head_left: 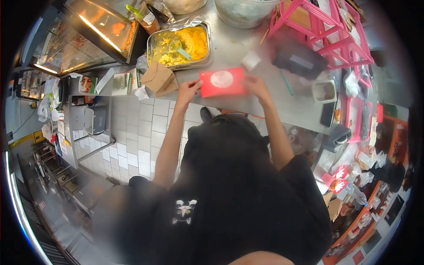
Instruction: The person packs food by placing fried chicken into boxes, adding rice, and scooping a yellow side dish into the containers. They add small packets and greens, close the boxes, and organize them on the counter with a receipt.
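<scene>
Both hands stretch a flat red paper packet or folded box [227,90] between them, above the front edge of the metal counter [229,46]; a pale round print marks its face. My left hand [188,92] pinches its left end with thumb and fingers. At the right end, my right hand [257,87] grips it, slightly blurred. Just left of my left hand lie brown cardboard takeaway boxes [157,78]. Beyond them is a metal tray [179,67] of yellow food with a pale green scoop [180,51] in it. Close behind the packet lies a small white piece [251,61].
Pink plastic racks [316,17] and a blurred black box [298,62] stand at the back right. Nearer are a green straw [286,83], a square container [324,91] and a phone-like dark slab [327,114]. A lit glass display case [84,37] fills the back left.
</scene>
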Action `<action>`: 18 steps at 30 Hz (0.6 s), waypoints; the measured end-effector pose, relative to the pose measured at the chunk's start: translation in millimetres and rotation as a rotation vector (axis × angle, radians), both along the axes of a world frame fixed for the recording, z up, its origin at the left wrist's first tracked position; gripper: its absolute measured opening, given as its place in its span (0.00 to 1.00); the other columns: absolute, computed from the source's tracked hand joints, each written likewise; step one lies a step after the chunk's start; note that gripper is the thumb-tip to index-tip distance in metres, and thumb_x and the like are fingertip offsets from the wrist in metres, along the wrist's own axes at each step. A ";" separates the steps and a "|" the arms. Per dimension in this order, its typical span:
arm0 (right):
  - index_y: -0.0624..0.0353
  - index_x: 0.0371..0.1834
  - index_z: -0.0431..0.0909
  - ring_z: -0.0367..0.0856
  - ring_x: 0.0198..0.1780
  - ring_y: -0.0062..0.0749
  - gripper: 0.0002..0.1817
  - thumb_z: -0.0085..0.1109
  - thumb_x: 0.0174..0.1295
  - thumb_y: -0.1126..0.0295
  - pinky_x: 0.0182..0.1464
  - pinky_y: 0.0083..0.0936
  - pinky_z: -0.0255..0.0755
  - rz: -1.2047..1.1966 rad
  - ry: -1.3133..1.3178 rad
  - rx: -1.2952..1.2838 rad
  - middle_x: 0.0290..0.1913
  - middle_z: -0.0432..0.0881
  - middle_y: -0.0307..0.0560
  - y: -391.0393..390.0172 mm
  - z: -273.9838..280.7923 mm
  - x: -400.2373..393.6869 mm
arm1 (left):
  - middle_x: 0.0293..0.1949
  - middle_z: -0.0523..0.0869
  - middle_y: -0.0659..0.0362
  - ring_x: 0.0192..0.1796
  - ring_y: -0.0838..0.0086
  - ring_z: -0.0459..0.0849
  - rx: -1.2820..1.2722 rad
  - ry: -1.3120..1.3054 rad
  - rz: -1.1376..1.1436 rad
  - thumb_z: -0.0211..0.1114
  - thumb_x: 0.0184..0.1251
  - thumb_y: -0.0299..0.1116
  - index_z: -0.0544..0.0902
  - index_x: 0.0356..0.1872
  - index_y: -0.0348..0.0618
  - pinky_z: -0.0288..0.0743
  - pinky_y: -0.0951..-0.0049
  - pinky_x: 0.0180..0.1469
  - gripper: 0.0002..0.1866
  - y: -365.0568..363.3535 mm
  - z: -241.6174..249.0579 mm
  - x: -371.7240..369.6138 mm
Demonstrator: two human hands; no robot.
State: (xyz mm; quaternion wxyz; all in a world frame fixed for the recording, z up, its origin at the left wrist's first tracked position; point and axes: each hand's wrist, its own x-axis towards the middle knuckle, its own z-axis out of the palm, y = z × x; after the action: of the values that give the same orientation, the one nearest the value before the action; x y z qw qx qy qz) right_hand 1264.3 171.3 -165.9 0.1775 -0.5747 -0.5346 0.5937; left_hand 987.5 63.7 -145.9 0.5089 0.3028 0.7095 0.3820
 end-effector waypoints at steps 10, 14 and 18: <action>0.52 0.72 0.64 0.67 0.66 0.52 0.53 0.80 0.38 0.55 0.68 0.45 0.61 0.716 -0.181 0.969 0.66 0.69 0.58 19.5 35.5 -10.0 | 0.70 0.67 0.47 0.70 0.55 0.67 0.568 0.794 -0.668 0.78 0.46 0.53 0.66 0.72 0.45 0.62 0.52 0.68 0.51 23.4 30.7 7.3; 0.49 0.73 0.62 0.64 0.66 0.54 0.57 0.82 0.33 0.55 0.70 0.49 0.56 1.037 -0.266 0.855 0.67 0.66 0.57 42.1 38.2 -26.7 | 0.69 0.65 0.46 0.72 0.49 0.62 0.371 0.758 -1.058 0.79 0.39 0.49 0.60 0.74 0.51 0.57 0.51 0.72 0.56 44.1 41.5 6.6; 0.40 0.72 0.67 0.65 0.65 0.54 0.51 0.79 0.37 0.59 0.69 0.51 0.56 1.069 -0.232 0.829 0.67 0.67 0.57 42.3 24.9 -24.3 | 0.68 0.65 0.44 0.72 0.47 0.61 0.424 0.853 -1.032 0.75 0.47 0.41 0.60 0.74 0.50 0.57 0.51 0.72 0.50 33.1 13.7 8.6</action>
State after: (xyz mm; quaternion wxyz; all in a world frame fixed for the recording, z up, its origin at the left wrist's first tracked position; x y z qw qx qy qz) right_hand 1240.0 213.6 -141.0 0.0071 -0.1765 -0.9434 0.2806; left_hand 996.1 96.8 -132.1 0.2324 0.8170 0.5232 0.0695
